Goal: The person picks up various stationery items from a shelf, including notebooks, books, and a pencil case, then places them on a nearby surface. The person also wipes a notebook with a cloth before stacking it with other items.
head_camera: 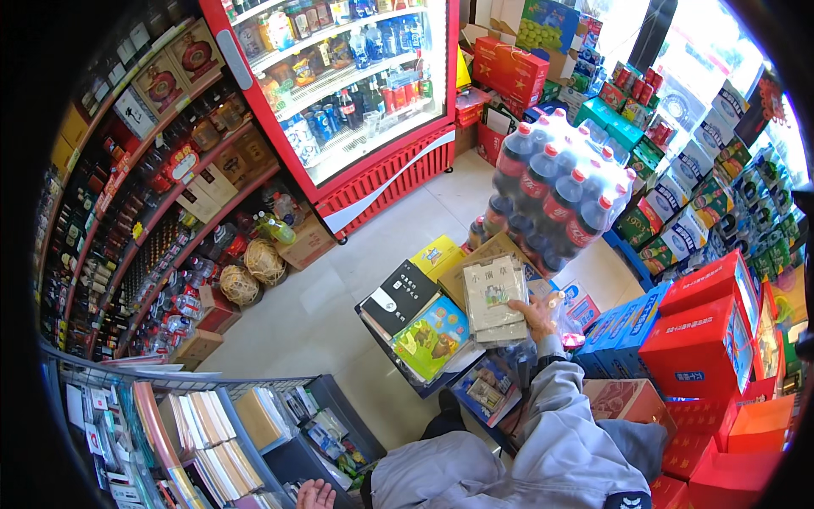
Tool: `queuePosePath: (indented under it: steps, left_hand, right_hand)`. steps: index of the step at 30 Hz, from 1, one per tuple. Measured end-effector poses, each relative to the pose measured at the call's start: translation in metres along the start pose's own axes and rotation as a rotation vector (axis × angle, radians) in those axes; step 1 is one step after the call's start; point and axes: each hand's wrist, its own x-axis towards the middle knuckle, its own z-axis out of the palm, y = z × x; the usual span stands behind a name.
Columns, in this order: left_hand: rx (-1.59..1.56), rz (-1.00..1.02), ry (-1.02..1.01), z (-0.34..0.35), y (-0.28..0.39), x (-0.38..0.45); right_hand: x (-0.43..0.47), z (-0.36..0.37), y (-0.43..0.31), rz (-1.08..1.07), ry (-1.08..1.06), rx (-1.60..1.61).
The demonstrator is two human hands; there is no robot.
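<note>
My right hand [537, 316] grips the right edge of a plastic-wrapped pack of grey-white exercise booklets [493, 289], with more booklets under it. The pack is above a dark crate whose top holds a black-covered notebook [402, 294], a green and blue illustrated book [430, 337] and a yellow packet [439, 256]. Behind the pack a brown cardboard box [455, 280] partly shows. At the bottom edge my left hand [316, 494] is empty, fingers slightly apart. It is beside a dark shelf unit [289, 455] packed with notebooks [226, 474]; its wrist is out of view.
Shrink-wrapped cola bottles [547, 181] are stacked just beyond the crate. A red drinks fridge [388, 168] stands ahead. Bottle shelves [191, 172] curve along the left. Red gift boxes [696, 343] and blue cartons [620, 337] crowd the right side. Two straw-wrapped jars [254, 270] sit on the floor.
</note>
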Motion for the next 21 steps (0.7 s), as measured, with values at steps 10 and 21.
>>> queuePosePath:
  steps: [10,21]
  left_hand:
    - [0.044,-0.022,-0.039,0.055,0.015,0.011]
    - [0.125,-0.046,0.039,0.075,0.023,0.001]
  right_hand:
    - [0.072,-0.033,-0.029,-0.043,-0.036,-0.35]
    - [0.099,-0.024,-0.081,-0.026,-0.163,-0.416]
